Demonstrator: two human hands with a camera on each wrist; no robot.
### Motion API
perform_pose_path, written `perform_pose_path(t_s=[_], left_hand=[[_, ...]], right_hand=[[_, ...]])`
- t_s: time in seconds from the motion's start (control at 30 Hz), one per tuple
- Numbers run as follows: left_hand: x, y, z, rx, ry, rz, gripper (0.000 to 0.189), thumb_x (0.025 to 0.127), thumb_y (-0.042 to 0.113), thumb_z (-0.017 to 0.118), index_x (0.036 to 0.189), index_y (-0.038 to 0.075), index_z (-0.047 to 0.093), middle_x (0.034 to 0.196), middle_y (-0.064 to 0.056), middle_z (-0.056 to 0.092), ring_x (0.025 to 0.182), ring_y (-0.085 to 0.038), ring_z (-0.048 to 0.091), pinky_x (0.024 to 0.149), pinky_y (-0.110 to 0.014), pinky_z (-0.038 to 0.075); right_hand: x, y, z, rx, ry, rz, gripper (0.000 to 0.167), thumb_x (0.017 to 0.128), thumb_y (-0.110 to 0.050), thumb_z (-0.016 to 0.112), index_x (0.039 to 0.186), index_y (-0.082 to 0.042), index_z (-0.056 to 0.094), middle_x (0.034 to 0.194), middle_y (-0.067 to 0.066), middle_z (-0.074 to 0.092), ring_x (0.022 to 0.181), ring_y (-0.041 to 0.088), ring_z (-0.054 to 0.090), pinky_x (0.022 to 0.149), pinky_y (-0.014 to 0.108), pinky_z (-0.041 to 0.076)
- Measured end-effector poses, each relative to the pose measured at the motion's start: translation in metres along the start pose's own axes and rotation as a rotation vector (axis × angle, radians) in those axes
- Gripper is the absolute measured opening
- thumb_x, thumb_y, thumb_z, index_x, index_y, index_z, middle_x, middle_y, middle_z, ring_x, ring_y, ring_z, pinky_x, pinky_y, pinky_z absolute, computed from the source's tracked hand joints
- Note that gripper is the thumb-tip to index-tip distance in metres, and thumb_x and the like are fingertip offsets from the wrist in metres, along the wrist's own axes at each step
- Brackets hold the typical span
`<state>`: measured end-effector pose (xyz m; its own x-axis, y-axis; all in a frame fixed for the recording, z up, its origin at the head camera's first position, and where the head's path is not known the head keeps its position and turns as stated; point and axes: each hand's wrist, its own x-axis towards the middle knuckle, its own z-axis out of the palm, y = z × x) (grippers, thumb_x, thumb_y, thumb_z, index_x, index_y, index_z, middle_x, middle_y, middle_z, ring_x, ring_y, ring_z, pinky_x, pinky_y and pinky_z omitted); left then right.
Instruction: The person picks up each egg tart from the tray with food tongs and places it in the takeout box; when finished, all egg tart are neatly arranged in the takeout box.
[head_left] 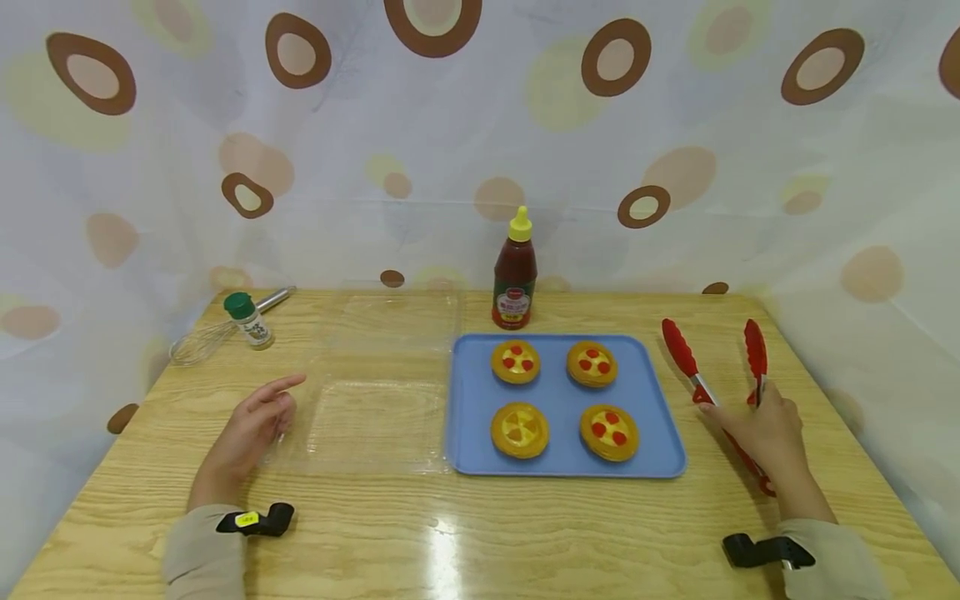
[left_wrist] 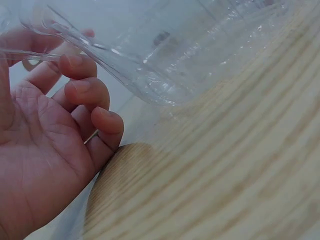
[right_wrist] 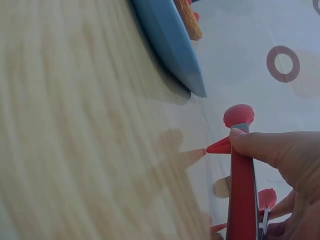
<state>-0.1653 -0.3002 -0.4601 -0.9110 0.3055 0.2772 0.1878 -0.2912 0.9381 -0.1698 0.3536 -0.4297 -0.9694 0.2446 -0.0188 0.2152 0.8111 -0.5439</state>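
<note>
A spotted sheet [head_left: 457,125] backs the wood-grain surface [head_left: 360,533]; the right hand [head_left: 772,429] grips red tongs [head_left: 681,350], the left hand [head_left: 249,427], loosely curled, is beside a clear container [head_left: 378,417].

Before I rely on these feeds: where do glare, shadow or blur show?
Head: bright glare on the table, bottom centre; left wrist: glints along the clear container; right wrist: dark shadow beneath the blue tray, the table's grain softly blurred.
</note>
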Motion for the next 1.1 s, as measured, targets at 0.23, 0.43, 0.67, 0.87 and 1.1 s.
perform_pose_path(t_s=[0.23,0.43,0.67,0.87,1.1], left_hand=[[-0.001,0.001,0.002,0.025,0.016,-0.005,0.040,0.101,-0.002,0.031,0.130,0.010,0.056,0.073,0.002,0.046,0.064,-0.021,0.029,0.059,-0.033,0.023],[-0.001,0.003,0.003,0.041,0.045,-0.045,0.039,0.101,-0.001,0.033,0.128,0.014,0.057,0.073,0.002,0.045,0.064,-0.020,0.029,0.059,-0.031,0.025],[-0.002,0.003,0.005,0.059,0.055,-0.070,0.038,0.102,0.001,0.034,0.130,0.015,0.055,0.073,0.004,0.046,0.062,-0.017,0.033,0.059,-0.032,0.025],[-0.002,0.004,0.005,0.065,0.063,-0.079,0.039,0.101,0.000,0.035,0.129,0.018,0.056,0.073,0.006,0.047,0.061,-0.016,0.033,0.056,-0.028,0.028],[-0.002,0.004,0.005,0.058,0.067,-0.084,0.039,0.101,0.000,0.036,0.128,0.019,0.057,0.074,0.007,0.048,0.061,-0.016,0.032,0.056,-0.027,0.029]], right_hand=[[0.001,0.002,0.002,0.012,0.035,0.002,0.104,0.082,-0.050,0.067,0.137,0.023,0.018,0.117,0.047,0.033,0.105,0.060,0.035,0.079,0.065,0.036],[0.000,0.000,0.002,0.029,0.098,-0.014,0.080,0.081,-0.045,0.070,0.117,0.020,0.040,0.099,0.036,0.044,0.091,0.049,0.044,0.068,0.053,0.039],[-0.002,-0.001,-0.002,0.015,0.149,-0.029,0.061,0.081,-0.042,0.071,0.094,0.011,0.046,0.080,0.021,0.044,0.074,0.035,0.043,0.055,0.037,0.033],[-0.004,-0.007,-0.008,0.021,0.183,-0.041,0.065,0.081,-0.042,0.072,0.105,0.013,0.047,0.080,0.020,0.040,0.074,0.032,0.038,0.056,0.037,0.031],[-0.010,-0.021,-0.018,0.063,0.240,-0.090,0.064,0.080,-0.038,0.074,0.108,0.012,0.045,0.089,0.025,0.045,0.081,0.036,0.040,0.063,0.042,0.032]])
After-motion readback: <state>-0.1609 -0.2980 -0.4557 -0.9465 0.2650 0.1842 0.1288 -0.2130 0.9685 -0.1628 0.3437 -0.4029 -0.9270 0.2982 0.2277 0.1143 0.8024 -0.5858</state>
